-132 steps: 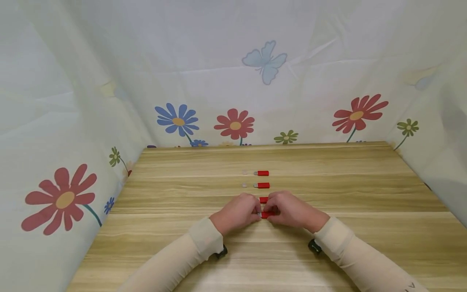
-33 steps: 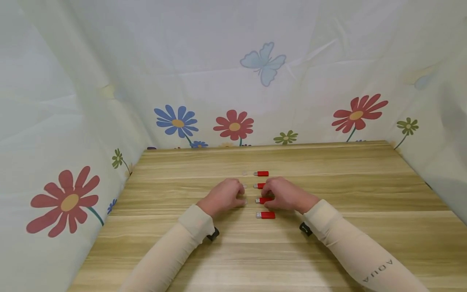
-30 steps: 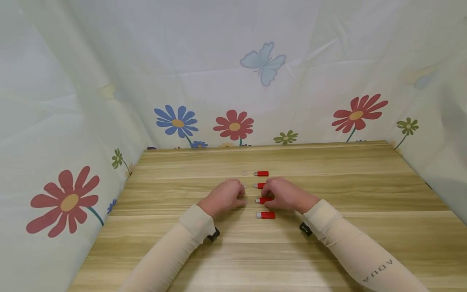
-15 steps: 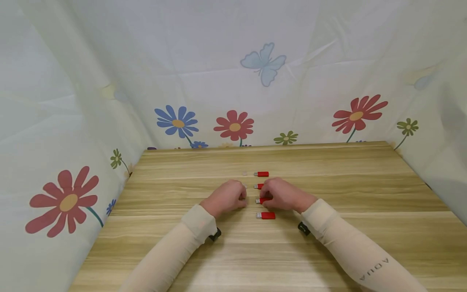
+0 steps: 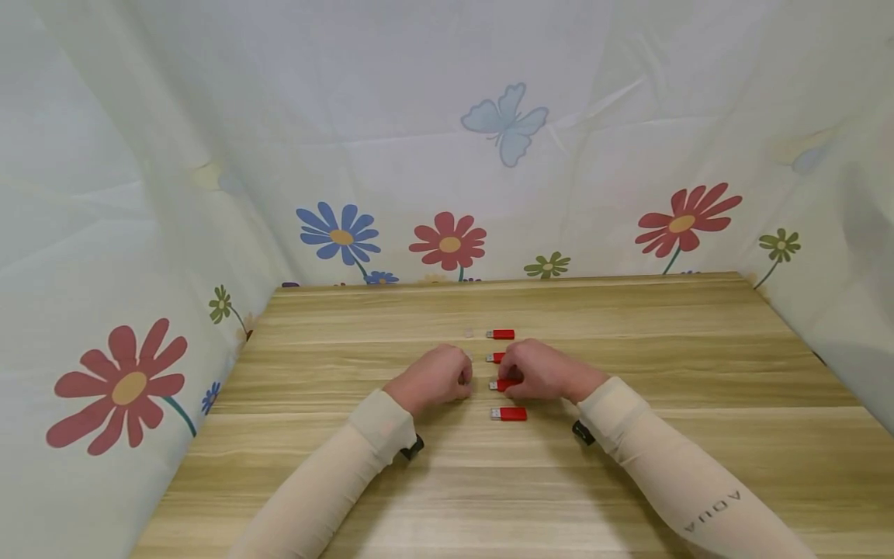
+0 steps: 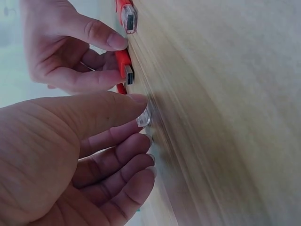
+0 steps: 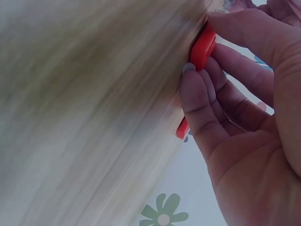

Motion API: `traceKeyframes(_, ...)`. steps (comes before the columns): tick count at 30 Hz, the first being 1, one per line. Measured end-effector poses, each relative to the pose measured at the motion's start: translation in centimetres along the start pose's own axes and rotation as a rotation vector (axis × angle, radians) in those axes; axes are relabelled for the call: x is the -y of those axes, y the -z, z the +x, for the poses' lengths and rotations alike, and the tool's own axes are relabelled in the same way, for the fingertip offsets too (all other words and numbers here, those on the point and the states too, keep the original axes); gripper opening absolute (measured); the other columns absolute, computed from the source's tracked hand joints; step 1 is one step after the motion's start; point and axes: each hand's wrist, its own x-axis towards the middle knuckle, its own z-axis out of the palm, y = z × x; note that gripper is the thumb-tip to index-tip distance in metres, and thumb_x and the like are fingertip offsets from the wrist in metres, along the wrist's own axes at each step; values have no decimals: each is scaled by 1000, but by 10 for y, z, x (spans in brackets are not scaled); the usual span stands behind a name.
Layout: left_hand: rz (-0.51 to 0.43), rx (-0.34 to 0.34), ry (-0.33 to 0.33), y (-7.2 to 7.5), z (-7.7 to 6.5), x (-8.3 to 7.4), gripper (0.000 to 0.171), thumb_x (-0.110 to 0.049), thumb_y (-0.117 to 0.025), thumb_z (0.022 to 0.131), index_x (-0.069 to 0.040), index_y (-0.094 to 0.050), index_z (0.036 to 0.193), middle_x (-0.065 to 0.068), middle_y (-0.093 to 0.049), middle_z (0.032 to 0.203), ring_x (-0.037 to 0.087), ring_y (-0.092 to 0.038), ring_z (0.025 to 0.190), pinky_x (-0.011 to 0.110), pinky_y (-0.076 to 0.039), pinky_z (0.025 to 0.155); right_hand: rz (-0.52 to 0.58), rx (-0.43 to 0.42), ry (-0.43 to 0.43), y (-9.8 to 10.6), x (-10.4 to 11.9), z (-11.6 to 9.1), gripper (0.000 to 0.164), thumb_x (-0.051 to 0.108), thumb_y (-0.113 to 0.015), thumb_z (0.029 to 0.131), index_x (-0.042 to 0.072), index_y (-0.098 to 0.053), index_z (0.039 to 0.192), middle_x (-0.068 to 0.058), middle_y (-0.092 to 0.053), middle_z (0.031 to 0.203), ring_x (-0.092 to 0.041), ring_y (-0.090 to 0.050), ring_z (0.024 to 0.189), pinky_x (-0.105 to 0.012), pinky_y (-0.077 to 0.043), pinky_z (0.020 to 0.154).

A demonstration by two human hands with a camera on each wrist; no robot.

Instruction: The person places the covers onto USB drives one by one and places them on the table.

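My left hand [image 5: 434,377] pinches a small clear cap [image 6: 144,117] between thumb and forefinger, close to the tabletop. Opposite it, my right hand [image 5: 543,371] grips a red USB stick [image 7: 203,46] by its body. That stick's bare metal plug [image 6: 129,75] points left toward the cap, with a short gap between them. Nearer to me lies another red USB stick [image 5: 509,414], whose plug wears a clear cap [image 6: 130,21]. Beyond the right fingers, a third stick [image 5: 495,358] is partly hidden behind the hand.
Farthest back on the wood-grain table [image 5: 628,466] lies one more red USB stick [image 5: 500,335], with a loose clear cap [image 5: 469,332] to its left. A flower-printed white cloth [image 5: 391,140] encloses the table's back and sides.
Both hands have left the nearest stick, which they held earlier, and moved back to the row behind. In the last second, my left thumb and forefinger have closed on the clear cap.
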Motion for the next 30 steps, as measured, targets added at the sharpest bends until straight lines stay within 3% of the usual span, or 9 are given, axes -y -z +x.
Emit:
traceKeyframes(14, 16, 27, -48, 1, 4, 2, 22, -15, -75, 90, -16, -66, 69, -7, -54, 66, 7, -47, 59, 20, -38, 57, -28, -3, 55, -1, -3, 5, 8, 13, -79, 86, 16, -74, 80, 10, -64, 72, -5, -54, 66, -22, -50, 66)
traceKeyframes(22, 29, 36, -102, -1, 4, 3, 31, -11, -70, 89, -16, -56, 61, -8, -40, 56, 6, -37, 51, 21, -29, 51, -45, -28, 79, -2, -4, 3, 11, 12, -78, 83, 17, -72, 76, 11, -61, 69, -3, -51, 63, -20, -46, 61)
traceKeyframes(30, 107, 43, -124, -1, 3, -1, 32, -10, -68, 87, -18, -54, 59, -8, -41, 55, 8, -38, 51, 22, -31, 51, -62, -51, 136, -3, -5, 0, 15, 9, -75, 80, 17, -66, 71, 11, -54, 64, -2, -45, 58, -19, -40, 56)
